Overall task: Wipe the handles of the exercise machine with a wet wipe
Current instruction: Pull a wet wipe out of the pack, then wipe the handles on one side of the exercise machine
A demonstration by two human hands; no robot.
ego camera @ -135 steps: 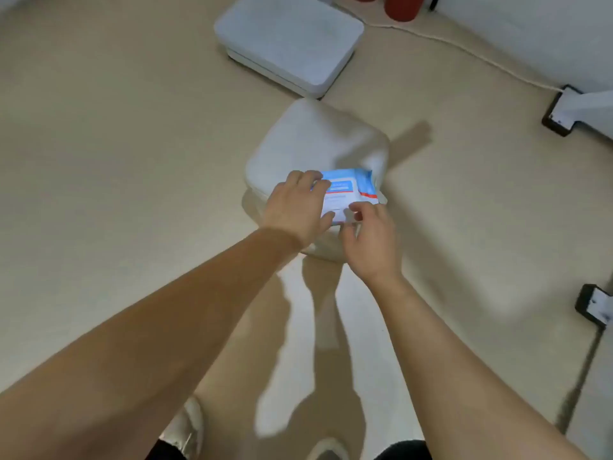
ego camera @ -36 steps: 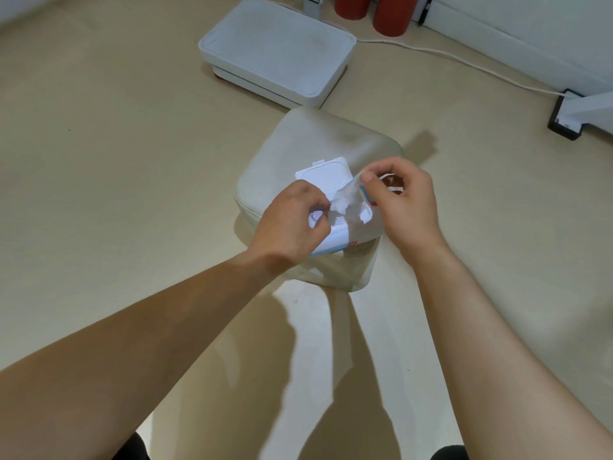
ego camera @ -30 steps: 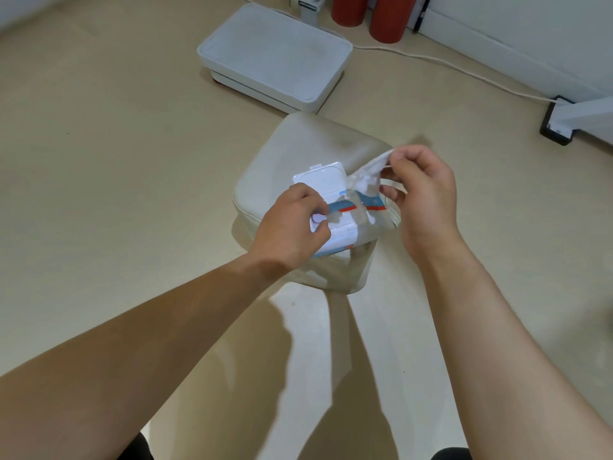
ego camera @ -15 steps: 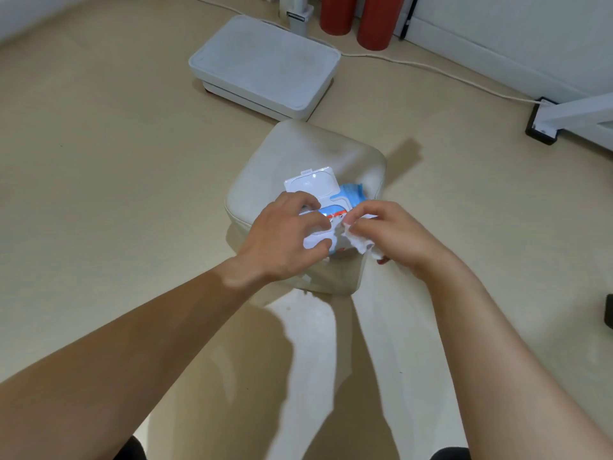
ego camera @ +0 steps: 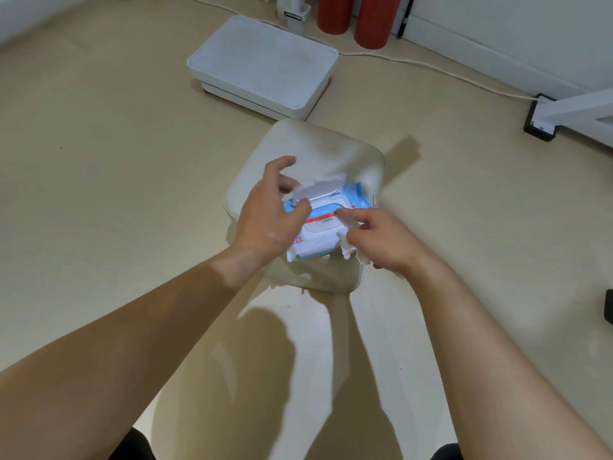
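The left hand is hovering over the near-left part of the wipe pack. Its fingers are spread and relaxed and are holding nothing. Its thumb is lying against the hinged lid, which is standing open just beyond the thumb.

The right hand is gripping the wet wipe. The wipe is bunched under the curled fingers, with loose folds hanging out on the side facing the left hand. The right index finger is extended and is resting its tip on the top face of the pack.

The pack is lying flat on the padded stool, between and beneath both hands. The handles of the exercise machine are not in view. A white platform is sitting on the floor well beyond the hands.

The step in hand appears to be resealing the pack, with the wipe apparently already free of the opening.

Procedure for a good result:
1. Keep the right index finger pressing down, so that the pack is not sliding on the smooth stool.
2. Fold the lid down toward the hands with the left thumb and fingers, then press it along its front edge until it is seating fully.
3. Keep the loose folds of the wipe away from the opening. A trapped corner will probably be stopping the lid from sealing.
4. Keep the wipe off the floor and the stool, so that it is reaching the handles clean and damp.
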